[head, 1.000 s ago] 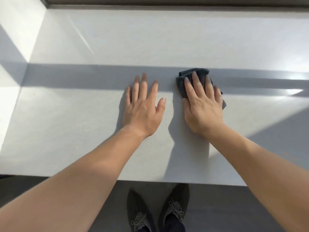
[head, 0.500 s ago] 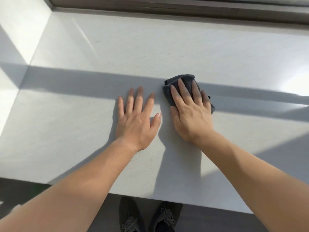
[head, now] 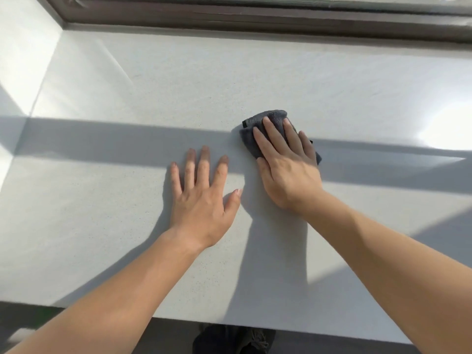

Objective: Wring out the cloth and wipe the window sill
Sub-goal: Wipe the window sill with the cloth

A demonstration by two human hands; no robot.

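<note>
A dark grey folded cloth [head: 270,118] lies on the wide pale grey window sill [head: 127,221], near its middle. My right hand [head: 286,164] presses flat on the cloth with fingers spread, and most of the cloth is hidden under it. My left hand [head: 201,198] rests palm down on the bare sill just to the left, fingers apart, holding nothing.
A dark brown window frame [head: 255,19] runs along the far edge of the sill. A white side wall [head: 23,60] closes the left end. A band of shadow crosses the sill. My shoes [head: 235,341] show on the dark floor below the near edge.
My right hand has slid the cloth a little farther toward the window frame. The view has tilted up, showing more of the frame. My left hand stays flat in place.
</note>
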